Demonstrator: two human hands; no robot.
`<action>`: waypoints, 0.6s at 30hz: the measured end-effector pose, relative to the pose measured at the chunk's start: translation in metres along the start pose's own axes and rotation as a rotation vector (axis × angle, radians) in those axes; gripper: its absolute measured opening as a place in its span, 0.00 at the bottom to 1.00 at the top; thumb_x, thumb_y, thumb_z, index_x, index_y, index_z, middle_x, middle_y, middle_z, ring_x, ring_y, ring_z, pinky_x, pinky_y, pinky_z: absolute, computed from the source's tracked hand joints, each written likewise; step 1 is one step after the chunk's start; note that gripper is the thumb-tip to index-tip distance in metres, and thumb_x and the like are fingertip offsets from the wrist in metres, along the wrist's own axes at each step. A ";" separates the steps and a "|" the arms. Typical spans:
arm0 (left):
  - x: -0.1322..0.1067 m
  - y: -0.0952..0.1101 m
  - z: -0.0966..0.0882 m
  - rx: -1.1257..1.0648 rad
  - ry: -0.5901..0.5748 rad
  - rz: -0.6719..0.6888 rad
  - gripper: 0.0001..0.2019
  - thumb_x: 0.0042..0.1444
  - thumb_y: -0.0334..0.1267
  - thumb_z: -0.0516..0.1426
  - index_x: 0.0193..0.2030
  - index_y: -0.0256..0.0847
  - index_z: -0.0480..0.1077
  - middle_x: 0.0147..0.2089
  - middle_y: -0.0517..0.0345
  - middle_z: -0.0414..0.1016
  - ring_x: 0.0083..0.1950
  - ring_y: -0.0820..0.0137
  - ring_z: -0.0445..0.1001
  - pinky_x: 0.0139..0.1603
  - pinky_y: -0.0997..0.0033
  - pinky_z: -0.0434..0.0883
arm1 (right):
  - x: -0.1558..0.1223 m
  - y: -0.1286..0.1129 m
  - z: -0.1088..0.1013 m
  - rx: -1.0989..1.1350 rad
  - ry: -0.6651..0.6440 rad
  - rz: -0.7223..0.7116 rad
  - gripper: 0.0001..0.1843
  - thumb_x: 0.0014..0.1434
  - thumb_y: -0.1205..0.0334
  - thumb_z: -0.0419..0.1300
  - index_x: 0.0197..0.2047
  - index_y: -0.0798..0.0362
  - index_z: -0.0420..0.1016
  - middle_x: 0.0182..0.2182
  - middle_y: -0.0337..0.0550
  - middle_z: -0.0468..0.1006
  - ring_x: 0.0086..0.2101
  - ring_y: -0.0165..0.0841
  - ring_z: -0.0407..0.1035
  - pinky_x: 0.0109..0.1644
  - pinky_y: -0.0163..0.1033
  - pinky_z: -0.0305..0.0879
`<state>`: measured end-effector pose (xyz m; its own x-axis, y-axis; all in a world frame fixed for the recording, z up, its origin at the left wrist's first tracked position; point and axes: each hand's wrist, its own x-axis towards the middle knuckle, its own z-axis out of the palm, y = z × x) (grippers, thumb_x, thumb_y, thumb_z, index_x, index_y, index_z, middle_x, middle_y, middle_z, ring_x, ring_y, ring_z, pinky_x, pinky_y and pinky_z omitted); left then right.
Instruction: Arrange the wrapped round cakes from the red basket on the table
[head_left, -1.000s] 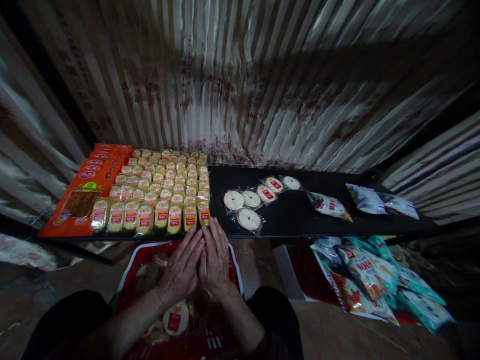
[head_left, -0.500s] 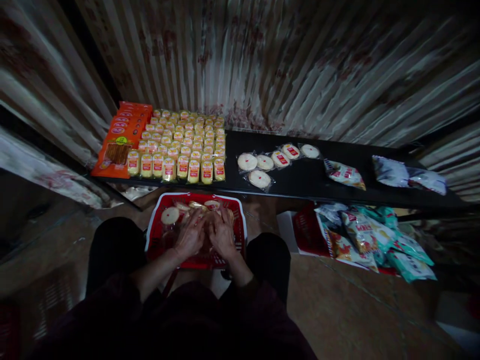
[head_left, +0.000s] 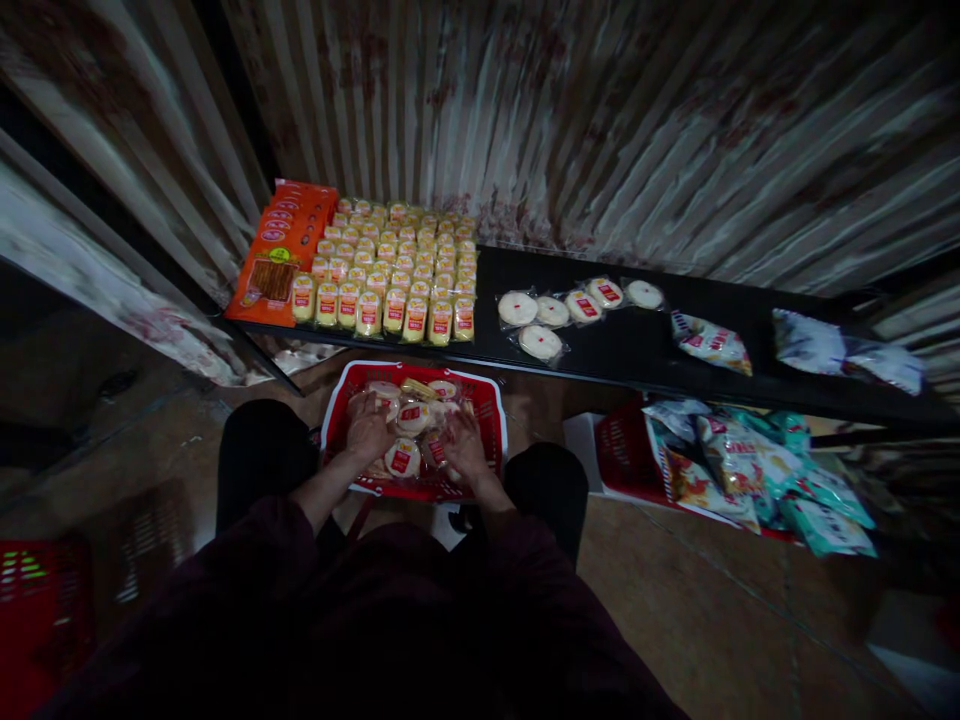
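Note:
Between my knees stands a red basket [head_left: 491, 420] with a white rim, holding several round cakes [head_left: 403, 458] in clear wrappers, some with red labels. Inside it at the left, my left hand [head_left: 369, 432] lies over the cakes with its fingers stretched out. On the right side of the heap, my right hand [head_left: 463, 445] touches the wrapped cakes, fingers apart. A yellowish pack [head_left: 418, 389] lies among the cakes at the far side of the basket. What sits beneath my palms is hidden.
A black shelf [head_left: 592, 355] runs beyond the basket. On it are orange packets [head_left: 281, 250], rows of small yellow cakes [head_left: 415, 318], several flat round cakes [head_left: 540, 342] and snack bags [head_left: 711, 342]. Below right, another basket [head_left: 626, 455] overflows with bags. Pleated curtains [head_left: 480, 120] hang behind.
My hands have moved apart from the middle of the basket to its two sides, uncovering labelled cakes between them. The whole view has shifted, so the shelf appears farther right and higher.

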<state>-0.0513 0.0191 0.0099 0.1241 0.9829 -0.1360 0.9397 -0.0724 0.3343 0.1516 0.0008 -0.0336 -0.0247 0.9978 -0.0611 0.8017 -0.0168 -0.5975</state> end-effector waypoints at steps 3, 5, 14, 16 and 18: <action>-0.005 0.002 0.002 -0.014 -0.020 0.065 0.17 0.52 0.34 0.54 0.48 0.34 0.75 0.64 0.45 0.64 0.67 0.53 0.57 0.68 0.56 0.54 | -0.005 -0.006 0.005 -0.010 -0.075 -0.033 0.22 0.54 0.67 0.56 0.52 0.56 0.73 0.55 0.53 0.71 0.57 0.42 0.62 0.63 0.46 0.56; -0.010 0.002 0.007 -0.052 -0.051 0.135 0.18 0.51 0.33 0.54 0.48 0.36 0.75 0.62 0.46 0.67 0.66 0.55 0.59 0.68 0.56 0.54 | -0.007 -0.008 0.007 -0.019 -0.072 -0.058 0.20 0.53 0.66 0.57 0.50 0.55 0.74 0.54 0.53 0.71 0.58 0.42 0.62 0.63 0.47 0.55; -0.029 0.009 0.033 -0.247 -0.011 0.252 0.22 0.49 0.29 0.53 0.53 0.34 0.71 0.58 0.44 0.71 0.63 0.58 0.63 0.68 0.54 0.54 | -0.003 -0.005 0.006 0.116 0.083 -0.005 0.19 0.56 0.67 0.51 0.49 0.53 0.74 0.49 0.50 0.75 0.51 0.39 0.68 0.57 0.45 0.63; -0.025 0.010 0.032 -0.280 0.022 0.243 0.21 0.50 0.28 0.52 0.52 0.35 0.72 0.59 0.44 0.70 0.63 0.59 0.63 0.68 0.55 0.56 | 0.000 -0.005 0.004 0.146 0.149 -0.002 0.20 0.57 0.66 0.50 0.52 0.53 0.72 0.52 0.50 0.73 0.54 0.39 0.65 0.60 0.46 0.61; -0.021 0.010 0.032 -0.299 0.043 0.208 0.23 0.50 0.27 0.52 0.54 0.35 0.70 0.62 0.44 0.67 0.64 0.58 0.62 0.67 0.55 0.57 | 0.006 -0.005 0.003 0.174 0.181 -0.024 0.21 0.58 0.65 0.50 0.53 0.53 0.71 0.53 0.49 0.73 0.56 0.39 0.63 0.62 0.47 0.57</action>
<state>-0.0339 -0.0080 -0.0139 0.2832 0.9591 0.0004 0.7602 -0.2248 0.6096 0.1456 0.0066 -0.0328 0.0776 0.9929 0.0900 0.6869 0.0122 -0.7266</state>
